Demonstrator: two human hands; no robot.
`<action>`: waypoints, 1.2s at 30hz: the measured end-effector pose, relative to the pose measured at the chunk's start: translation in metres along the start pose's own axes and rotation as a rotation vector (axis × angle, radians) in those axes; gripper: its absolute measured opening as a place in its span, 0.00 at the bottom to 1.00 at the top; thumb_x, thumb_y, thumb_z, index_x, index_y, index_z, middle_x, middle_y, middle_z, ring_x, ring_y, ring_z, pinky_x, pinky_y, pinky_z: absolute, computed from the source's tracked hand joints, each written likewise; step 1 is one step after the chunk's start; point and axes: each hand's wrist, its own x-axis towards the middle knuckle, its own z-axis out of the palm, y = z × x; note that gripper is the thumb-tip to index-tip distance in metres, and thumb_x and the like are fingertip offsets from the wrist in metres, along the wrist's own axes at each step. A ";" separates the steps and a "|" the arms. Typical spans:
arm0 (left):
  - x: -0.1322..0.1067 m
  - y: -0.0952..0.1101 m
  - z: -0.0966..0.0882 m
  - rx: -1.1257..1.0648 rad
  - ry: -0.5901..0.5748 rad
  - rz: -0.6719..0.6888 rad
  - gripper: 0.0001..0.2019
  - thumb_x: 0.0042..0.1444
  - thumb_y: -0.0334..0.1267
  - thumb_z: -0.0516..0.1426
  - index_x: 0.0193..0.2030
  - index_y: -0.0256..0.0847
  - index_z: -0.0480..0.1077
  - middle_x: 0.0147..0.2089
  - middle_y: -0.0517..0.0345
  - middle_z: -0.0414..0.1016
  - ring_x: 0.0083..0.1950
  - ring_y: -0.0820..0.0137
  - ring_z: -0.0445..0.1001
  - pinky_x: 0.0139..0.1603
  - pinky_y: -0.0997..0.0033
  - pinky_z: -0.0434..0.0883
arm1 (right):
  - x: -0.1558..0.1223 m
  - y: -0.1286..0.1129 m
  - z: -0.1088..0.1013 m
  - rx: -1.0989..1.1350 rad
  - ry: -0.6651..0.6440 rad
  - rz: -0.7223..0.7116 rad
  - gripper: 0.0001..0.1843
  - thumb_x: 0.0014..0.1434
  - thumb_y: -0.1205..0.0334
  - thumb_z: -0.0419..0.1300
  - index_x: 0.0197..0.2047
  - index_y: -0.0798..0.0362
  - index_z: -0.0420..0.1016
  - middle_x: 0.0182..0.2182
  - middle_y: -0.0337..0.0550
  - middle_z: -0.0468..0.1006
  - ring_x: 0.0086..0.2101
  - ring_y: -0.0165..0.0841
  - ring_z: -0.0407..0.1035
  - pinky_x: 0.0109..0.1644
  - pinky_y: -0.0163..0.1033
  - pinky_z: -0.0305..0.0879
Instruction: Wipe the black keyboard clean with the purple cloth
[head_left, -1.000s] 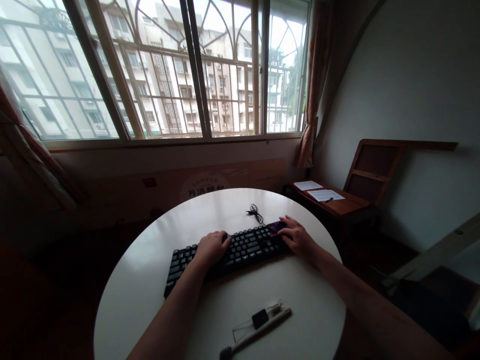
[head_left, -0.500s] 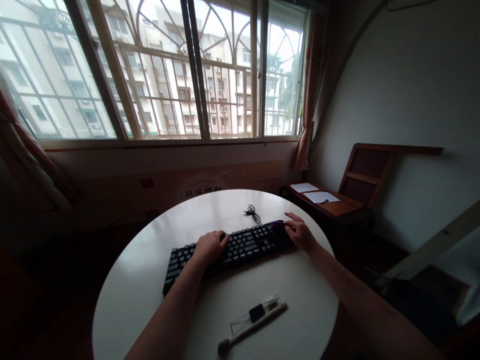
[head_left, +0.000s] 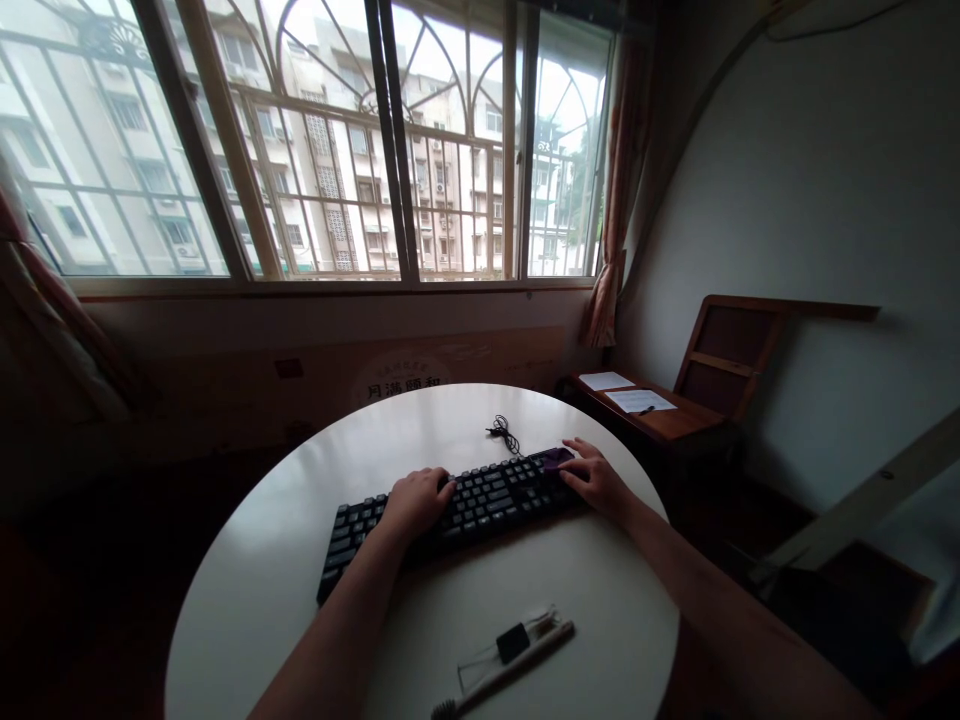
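Table point(head_left: 259, 575), round, white; 1 black keyboard point(head_left: 491, 492) thereon, aslant. Left hand point(head_left: 417, 500): upon keyboard, finger closure cannot be told. Right hand point(head_left: 596, 480): fingers clamped on 1 purple cloth point(head_left: 555, 461), keyboard's right end. Advisable: light strokes, keyboard steadied.

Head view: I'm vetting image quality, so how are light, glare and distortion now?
Head view: the window is bright, hazy and slanted at left, suggesting lens distortion; head view: the white table carries pale sheen; head view: the keyboard is dim but fairly sharp.
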 end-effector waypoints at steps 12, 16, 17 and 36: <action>0.001 0.000 0.001 0.016 -0.007 -0.003 0.18 0.60 0.50 0.45 0.46 0.46 0.70 0.47 0.53 0.74 0.48 0.61 0.70 0.45 0.65 0.64 | 0.002 0.000 0.003 -0.002 0.025 -0.016 0.11 0.53 0.63 0.58 0.39 0.49 0.80 0.56 0.46 0.68 0.60 0.43 0.54 0.64 0.54 0.48; 0.001 0.000 0.002 0.018 0.002 0.006 0.19 0.61 0.50 0.45 0.47 0.45 0.70 0.47 0.53 0.75 0.48 0.61 0.70 0.44 0.64 0.64 | 0.001 -0.003 0.003 -0.008 0.016 -0.017 0.12 0.54 0.63 0.57 0.40 0.49 0.80 0.56 0.46 0.68 0.59 0.42 0.55 0.64 0.53 0.49; 0.001 0.000 0.002 0.017 0.004 0.005 0.19 0.61 0.50 0.45 0.47 0.45 0.70 0.47 0.53 0.75 0.48 0.60 0.70 0.44 0.64 0.64 | 0.001 -0.004 0.003 -0.002 0.016 -0.009 0.12 0.54 0.63 0.57 0.39 0.49 0.80 0.56 0.46 0.68 0.59 0.42 0.55 0.64 0.53 0.49; 0.000 0.001 0.000 0.022 -0.003 0.002 0.19 0.61 0.50 0.44 0.47 0.46 0.70 0.48 0.53 0.74 0.48 0.61 0.70 0.45 0.65 0.64 | 0.004 0.004 0.000 0.081 0.118 0.047 0.12 0.55 0.61 0.56 0.38 0.51 0.79 0.53 0.48 0.71 0.55 0.41 0.62 0.62 0.51 0.54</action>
